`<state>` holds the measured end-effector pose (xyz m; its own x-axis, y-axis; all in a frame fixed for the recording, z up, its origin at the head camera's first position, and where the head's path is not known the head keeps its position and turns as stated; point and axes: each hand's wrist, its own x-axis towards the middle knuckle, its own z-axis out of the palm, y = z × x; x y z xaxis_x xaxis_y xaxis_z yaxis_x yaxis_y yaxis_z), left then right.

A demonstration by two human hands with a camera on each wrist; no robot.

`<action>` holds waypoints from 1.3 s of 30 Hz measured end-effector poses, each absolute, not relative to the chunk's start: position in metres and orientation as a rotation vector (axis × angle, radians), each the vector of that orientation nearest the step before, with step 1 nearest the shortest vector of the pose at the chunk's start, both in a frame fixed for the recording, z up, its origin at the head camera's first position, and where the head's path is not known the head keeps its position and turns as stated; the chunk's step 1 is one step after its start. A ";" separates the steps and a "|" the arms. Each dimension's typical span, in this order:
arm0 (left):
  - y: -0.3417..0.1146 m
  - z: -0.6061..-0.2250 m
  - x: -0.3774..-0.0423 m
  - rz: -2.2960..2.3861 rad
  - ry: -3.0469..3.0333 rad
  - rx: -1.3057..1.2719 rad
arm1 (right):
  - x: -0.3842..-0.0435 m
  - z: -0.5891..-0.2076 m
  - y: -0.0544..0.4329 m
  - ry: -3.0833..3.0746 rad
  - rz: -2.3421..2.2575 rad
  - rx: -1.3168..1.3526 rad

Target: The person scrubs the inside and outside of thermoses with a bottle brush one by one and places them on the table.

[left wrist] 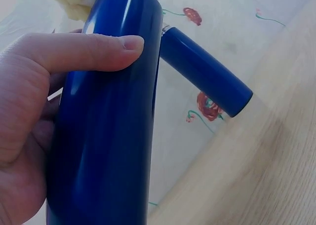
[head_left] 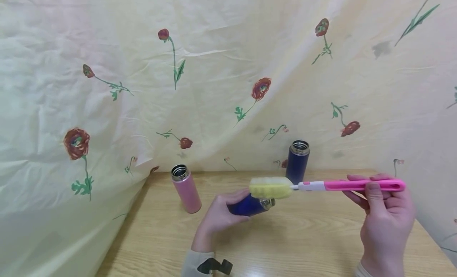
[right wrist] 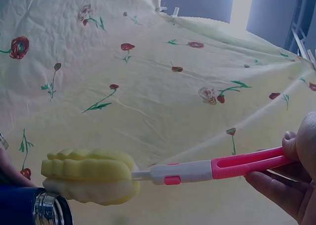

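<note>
My left hand (head_left: 219, 213) grips a blue steel bottle (head_left: 248, 206) above the table, tilted almost onto its side with the bare metal mouth facing right. In the left wrist view the thumb lies across the body of that bottle (left wrist: 108, 116). My right hand (head_left: 387, 217) holds a bottle brush (head_left: 357, 185) by its pink handle, pinched between thumb and fingers. The brush's yellow and white sponge head (right wrist: 91, 173) points left and sits just above the bottle's mouth (right wrist: 52, 210), outside it. Whether sponge and bottle touch, I cannot tell.
A pink bottle (head_left: 187, 191) stands uncapped on the wooden table (head_left: 303, 245), left of my left hand. Farther back, a second dark blue bottle (head_left: 297, 162) stands uncapped, partly behind the brush. A flowered cloth (head_left: 214, 70) hangs behind and at the sides.
</note>
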<state>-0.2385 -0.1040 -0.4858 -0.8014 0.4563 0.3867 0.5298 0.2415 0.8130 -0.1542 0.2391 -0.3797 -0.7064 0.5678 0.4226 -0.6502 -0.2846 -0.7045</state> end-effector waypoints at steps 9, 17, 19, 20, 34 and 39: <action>-0.102 -0.486 -0.238 -1.607 -2.416 -0.999 | -0.155 -0.379 0.239 -1.150 2.047 0.118; -0.102 -0.486 -0.238 -1.599 -2.418 -1.008 | -0.155 -0.376 0.237 -1.148 2.044 0.112; -0.101 -0.485 -0.238 -1.595 -2.422 -1.005 | -0.156 -0.377 0.237 -1.140 2.048 0.121; -0.101 -0.485 -0.238 -1.591 -2.425 -1.006 | -0.156 -0.377 0.237 -1.140 2.048 0.119; -0.101 -0.486 -0.238 -1.554 -2.435 -1.038 | -0.160 -0.380 0.238 -1.111 2.035 0.108; -0.101 -0.486 -0.238 -1.549 -2.442 -1.055 | -0.160 -0.381 0.238 -1.112 2.036 0.089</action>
